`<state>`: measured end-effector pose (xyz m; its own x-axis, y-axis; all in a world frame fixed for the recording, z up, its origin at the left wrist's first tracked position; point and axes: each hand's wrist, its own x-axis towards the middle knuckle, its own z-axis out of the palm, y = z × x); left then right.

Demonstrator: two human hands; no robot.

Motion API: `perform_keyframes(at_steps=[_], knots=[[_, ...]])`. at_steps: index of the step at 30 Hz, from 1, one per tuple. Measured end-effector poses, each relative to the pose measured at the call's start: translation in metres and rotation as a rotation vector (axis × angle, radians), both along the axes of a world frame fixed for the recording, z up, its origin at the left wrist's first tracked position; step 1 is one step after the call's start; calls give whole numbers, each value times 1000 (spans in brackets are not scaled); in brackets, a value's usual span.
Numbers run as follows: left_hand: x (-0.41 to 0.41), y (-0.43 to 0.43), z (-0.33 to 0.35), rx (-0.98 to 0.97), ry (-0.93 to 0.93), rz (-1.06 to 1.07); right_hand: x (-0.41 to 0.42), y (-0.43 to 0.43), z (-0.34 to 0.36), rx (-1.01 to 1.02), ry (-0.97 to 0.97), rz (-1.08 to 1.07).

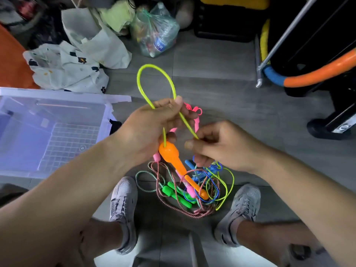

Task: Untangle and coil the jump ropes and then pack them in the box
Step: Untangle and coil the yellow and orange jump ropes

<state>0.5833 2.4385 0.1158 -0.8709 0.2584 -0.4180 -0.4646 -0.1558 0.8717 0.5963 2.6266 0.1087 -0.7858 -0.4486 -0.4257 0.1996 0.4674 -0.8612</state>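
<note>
Coiling a yellow-green jump rope over the tangled pile.

Left hand (154, 122) closed around a loop of yellow-green rope (148, 74) standing up above the fingers, with the orange handle (170, 153) hanging just below the palm. Right hand (217, 145) pinching the same rope between thumb and fingertips, just beside the left. Pink rope (194, 110) showing behind the left hand; held or merely behind, cannot tell. Down on the grey tiled floor (221, 105), between two grey shoes (123, 201), a tangle of ropes (192, 189): braided red-and-white cord, blue cord, green handles (173, 191), a second orange handle (196, 187). Clear plastic box (57, 132) open on the floor at the left, well apart from the pile. White bags (77, 60) beyond the box.
</note>
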Motion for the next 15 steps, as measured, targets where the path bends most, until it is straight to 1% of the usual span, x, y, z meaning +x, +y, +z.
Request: perform_keyframes(at_steps=[1, 3, 5, 7, 8, 9, 10, 11, 13, 14, 15], knots=[[-2, -2, 5, 44, -42, 28, -2, 5, -5, 67, 17, 43], [-7, -10, 6, 72, -119, 92, -7, 14, -16, 226, 28, 136], [-11, -19, 3, 63, -198, 145, -9, 23, -28, 284, -4, 177], [-16, -29, 1, 92, -275, 213, -10, 29, -38, 385, 33, 250], [-19, -34, 0, 101, -290, 246, -10, 31, -43, 446, 59, 284], [-21, -38, 1, 71, -277, 269, -10, 32, -45, 466, 72, 297], [-22, -40, 0, -21, -233, 274, -10, 33, -44, 437, 68, 279], [-21, -40, -1, -154, -167, 256, -10, 32, -42, 360, 47, 224], [-15, -34, -4, -394, -43, 131, -13, 31, -33, 146, 21, 72], [-11, -29, -6, -441, -12, 37, -14, 29, -26, 39, 22, 11], [-4, -22, -6, -436, -8, -67, -16, 27, -19, -59, 29, -34]])
